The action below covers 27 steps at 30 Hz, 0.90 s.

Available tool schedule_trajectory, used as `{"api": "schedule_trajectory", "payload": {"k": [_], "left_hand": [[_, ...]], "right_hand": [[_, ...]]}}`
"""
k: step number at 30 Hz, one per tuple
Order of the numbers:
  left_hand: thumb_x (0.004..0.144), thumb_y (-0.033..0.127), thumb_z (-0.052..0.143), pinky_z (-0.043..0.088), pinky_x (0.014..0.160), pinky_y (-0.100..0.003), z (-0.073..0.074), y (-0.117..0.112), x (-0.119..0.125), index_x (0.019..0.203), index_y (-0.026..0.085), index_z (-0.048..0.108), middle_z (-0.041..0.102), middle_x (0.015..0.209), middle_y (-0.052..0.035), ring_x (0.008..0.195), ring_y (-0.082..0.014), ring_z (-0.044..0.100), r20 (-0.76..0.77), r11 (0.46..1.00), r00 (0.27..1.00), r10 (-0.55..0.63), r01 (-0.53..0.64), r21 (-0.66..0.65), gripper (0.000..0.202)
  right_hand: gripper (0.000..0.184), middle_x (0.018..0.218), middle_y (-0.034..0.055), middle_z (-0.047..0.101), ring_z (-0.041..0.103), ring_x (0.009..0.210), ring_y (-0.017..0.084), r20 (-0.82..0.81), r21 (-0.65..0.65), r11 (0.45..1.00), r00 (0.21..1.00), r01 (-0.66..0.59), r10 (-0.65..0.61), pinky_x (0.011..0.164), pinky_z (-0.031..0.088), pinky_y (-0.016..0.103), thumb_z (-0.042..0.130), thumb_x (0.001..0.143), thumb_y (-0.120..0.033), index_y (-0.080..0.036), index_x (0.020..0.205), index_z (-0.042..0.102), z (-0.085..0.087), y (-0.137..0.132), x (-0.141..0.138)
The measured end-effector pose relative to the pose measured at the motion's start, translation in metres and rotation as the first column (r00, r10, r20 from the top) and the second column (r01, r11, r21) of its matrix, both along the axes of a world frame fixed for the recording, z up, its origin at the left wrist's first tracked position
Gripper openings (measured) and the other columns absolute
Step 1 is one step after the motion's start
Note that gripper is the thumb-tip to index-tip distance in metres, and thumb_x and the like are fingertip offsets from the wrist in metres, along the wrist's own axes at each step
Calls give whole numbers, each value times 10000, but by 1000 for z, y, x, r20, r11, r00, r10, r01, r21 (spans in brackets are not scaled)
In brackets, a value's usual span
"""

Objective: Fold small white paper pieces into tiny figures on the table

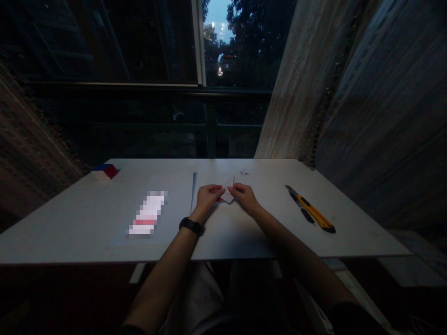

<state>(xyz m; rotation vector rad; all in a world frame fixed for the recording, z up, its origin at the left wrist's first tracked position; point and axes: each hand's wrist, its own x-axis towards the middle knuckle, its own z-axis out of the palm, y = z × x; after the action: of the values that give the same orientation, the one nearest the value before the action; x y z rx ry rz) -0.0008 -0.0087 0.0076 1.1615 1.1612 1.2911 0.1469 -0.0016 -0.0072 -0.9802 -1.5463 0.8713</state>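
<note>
A small piece of folded white paper (228, 197) is held between both hands just above the middle of the white table (237, 237). My left hand (208, 197) pinches its left side, thumb and fingers closed on it. On the other side my right hand (245, 196) grips the paper with thumb and forefinger. The paper has a pointed tip at the top and angled folds; its finer creases are too small and dim to make out. A dark band (191, 226) circles my left wrist.
To the right lie a yellow utility knife (316, 214) and a smaller dark pen-like tool (307, 215). At left are a bright, pixelated phone-shaped thing (148, 213) and a thin strip (193, 190). A colour cube (104, 171) and a paper scrap (245, 172) sit farther back.
</note>
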Motion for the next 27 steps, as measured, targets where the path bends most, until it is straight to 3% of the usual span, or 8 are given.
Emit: {"api": "schedule_trajectory", "payload": {"k": [3, 7, 10, 17, 27], "left_hand": [[542, 284, 746, 484, 552, -257, 1, 0, 0, 766, 96, 668, 654, 659, -59, 550, -125, 582, -21, 1000, 1000, 11, -11, 12, 303], [547, 293, 744, 486, 556, -258, 1, -1, 0, 773, 95, 671, 652, 647, -59, 547, -125, 579, -66, 999, 997, 31, -29, 24, 309], [547, 295, 742, 486, 550, -263, 1, -2, 0, 774, 96, 673, 652, 650, -61, 547, -131, 579, -78, 999, 997, 21, -19, 28, 310], [546, 316, 730, 478, 534, -259, -3, 0, 0, 738, 106, 681, 657, 650, -66, 563, -144, 584, -113, 999, 993, 37, -33, 38, 290], [574, 355, 696, 439, 480, -225, -5, 3, -1, 699, 108, 665, 631, 578, -38, 524, -129, 557, -116, 998, 992, 42, -35, 61, 279]], "right_hand": [[294, 567, -27, 484, 441, 565, 112, 12, 0, 1000, 1000, 19, -19, 545, 334, 237, 587, 693, -444, -167, 598, 563, 0, 1, 0], [282, 597, -22, 527, 465, 572, 119, 21, 11, 987, 987, 161, -162, 558, 352, 241, 603, 672, -445, -164, 660, 588, -4, 5, 2], [318, 625, -4, 564, 486, 599, 131, 15, -9, 980, 980, 199, -199, 579, 363, 250, 569, 696, -470, -155, 689, 611, -7, 8, 4], [363, 564, -23, 495, 436, 578, 114, -63, -63, 990, 989, 128, -132, 548, 340, 232, 552, 697, -512, -160, 607, 568, -8, 9, 3], [366, 613, -17, 493, 445, 628, 127, 24, 45, 997, 998, 55, -56, 600, 357, 241, 542, 709, -533, -182, 603, 541, 0, 1, -1]]}}
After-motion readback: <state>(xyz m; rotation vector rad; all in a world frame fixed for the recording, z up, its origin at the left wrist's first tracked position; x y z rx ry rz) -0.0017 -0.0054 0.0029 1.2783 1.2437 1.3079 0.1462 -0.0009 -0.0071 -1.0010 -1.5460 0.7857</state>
